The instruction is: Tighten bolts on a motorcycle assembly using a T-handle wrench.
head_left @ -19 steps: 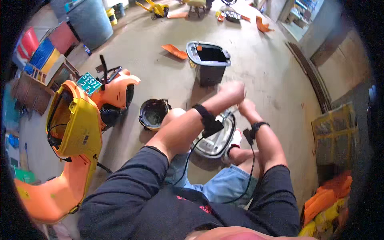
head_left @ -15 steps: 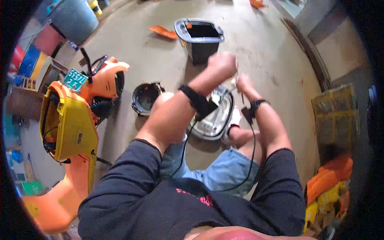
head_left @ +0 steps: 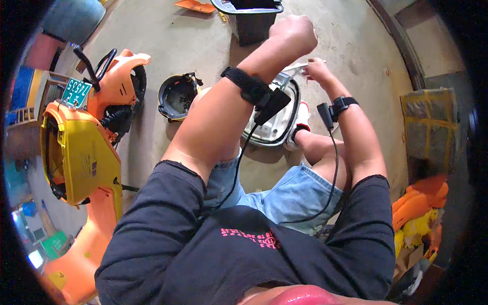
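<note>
In front of my knees lies a white lid-like panel (head_left: 270, 131) with a black seal along its edge. My left hand (head_left: 295, 35) is a closed fist beyond it, and anything in its fingers is hidden. My right hand (head_left: 317, 70) pinches a thin pale strip (head_left: 295, 66) above the panel's far end. Whether that strip joins the panel I cannot tell, because my left forearm covers part of this area. Just past the panel, close to my left fist, stands a black bin-like box (head_left: 249, 29) with a grey rim.
To the left stands an orange and yellow scooter body (head_left: 89, 152). A bowl-shaped black shell (head_left: 178, 96) lies between it and the panel. An orange piece (head_left: 195, 6) is at the far edge. On the right are a taped carton (head_left: 429, 124) and orange and yellow cloth-like items (head_left: 419, 203).
The view has shifted, so the scooter, box and panel appear higher in it. My left fist is farther from my right hand, whose pinch on the pale strip shows more clearly.
</note>
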Demonstrator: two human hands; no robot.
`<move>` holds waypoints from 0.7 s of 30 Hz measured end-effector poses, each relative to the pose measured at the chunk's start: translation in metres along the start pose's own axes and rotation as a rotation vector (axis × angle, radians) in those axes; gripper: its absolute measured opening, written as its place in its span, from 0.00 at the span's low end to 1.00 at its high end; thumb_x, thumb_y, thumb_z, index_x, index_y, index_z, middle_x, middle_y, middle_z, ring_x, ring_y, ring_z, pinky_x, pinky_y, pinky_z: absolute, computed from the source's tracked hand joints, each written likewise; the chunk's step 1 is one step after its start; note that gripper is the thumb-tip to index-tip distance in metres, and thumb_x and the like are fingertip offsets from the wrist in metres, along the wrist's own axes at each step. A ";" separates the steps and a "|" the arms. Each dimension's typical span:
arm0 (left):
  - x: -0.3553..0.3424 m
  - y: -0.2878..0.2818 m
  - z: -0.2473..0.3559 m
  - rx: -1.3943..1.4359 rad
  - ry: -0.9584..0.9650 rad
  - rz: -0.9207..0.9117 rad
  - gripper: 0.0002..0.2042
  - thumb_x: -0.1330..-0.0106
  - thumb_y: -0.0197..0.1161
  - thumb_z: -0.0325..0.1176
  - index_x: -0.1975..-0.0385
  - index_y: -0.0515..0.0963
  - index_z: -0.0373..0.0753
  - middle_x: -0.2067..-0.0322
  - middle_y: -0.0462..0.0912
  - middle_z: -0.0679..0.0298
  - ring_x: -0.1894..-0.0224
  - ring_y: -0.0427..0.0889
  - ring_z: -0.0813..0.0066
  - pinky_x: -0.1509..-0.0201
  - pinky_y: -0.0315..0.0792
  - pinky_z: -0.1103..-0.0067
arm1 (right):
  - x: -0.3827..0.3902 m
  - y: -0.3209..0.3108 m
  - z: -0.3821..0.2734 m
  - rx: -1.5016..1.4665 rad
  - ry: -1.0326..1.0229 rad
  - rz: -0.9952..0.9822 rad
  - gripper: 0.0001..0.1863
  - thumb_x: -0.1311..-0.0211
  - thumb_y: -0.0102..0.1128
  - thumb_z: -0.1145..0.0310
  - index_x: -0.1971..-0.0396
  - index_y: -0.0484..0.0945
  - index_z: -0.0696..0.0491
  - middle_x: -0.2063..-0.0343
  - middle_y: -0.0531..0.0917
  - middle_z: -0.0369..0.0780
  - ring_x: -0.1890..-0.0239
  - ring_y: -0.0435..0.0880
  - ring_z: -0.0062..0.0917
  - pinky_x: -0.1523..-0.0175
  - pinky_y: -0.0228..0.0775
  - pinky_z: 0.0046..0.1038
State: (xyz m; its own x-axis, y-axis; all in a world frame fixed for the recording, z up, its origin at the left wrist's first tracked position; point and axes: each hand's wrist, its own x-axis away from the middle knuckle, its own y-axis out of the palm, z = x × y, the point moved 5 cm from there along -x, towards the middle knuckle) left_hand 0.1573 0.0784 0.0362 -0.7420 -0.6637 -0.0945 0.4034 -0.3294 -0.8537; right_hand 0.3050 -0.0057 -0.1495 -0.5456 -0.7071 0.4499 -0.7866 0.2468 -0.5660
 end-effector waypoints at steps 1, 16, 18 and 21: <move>0.000 0.001 0.002 0.007 0.003 0.015 0.18 0.40 0.51 0.46 0.67 0.81 0.38 0.67 0.81 0.48 0.61 0.80 0.52 0.54 0.73 0.65 | 0.005 0.003 -0.002 -0.186 -0.058 -0.077 0.12 0.44 0.49 0.72 0.65 0.75 0.63 0.70 0.81 0.50 0.69 0.83 0.28 0.70 0.74 0.28; 0.001 0.002 0.005 -0.043 0.099 0.067 0.18 0.41 0.52 0.45 0.67 0.80 0.35 0.69 0.80 0.48 0.63 0.80 0.53 0.54 0.72 0.67 | 0.035 -0.005 -0.044 0.771 0.023 0.173 0.17 0.45 0.48 0.61 0.66 0.81 0.54 0.64 0.82 0.47 0.57 0.81 0.38 0.54 0.72 0.37; 0.002 0.003 0.002 -0.033 0.098 0.059 0.18 0.41 0.53 0.44 0.67 0.80 0.34 0.69 0.80 0.48 0.63 0.80 0.53 0.55 0.72 0.66 | 0.036 -0.008 -0.046 0.810 0.003 0.299 0.15 0.47 0.50 0.61 0.67 0.82 0.54 0.65 0.83 0.46 0.59 0.82 0.37 0.55 0.72 0.35; 0.002 0.001 0.002 -0.024 0.104 0.041 0.16 0.41 0.52 0.43 0.68 0.81 0.38 0.66 0.81 0.49 0.61 0.81 0.53 0.55 0.74 0.66 | 0.041 -0.008 -0.043 0.782 -0.087 0.428 0.16 0.50 0.56 0.57 0.69 0.83 0.53 0.48 0.72 0.45 0.43 0.68 0.39 0.44 0.60 0.45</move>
State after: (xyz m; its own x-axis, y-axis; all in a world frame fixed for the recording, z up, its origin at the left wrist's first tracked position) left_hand 0.1573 0.0757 0.0360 -0.7772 -0.6025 -0.1814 0.4227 -0.2863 -0.8599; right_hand 0.2761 -0.0082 -0.0969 -0.6980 -0.7139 0.0560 -0.0814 0.0014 -0.9967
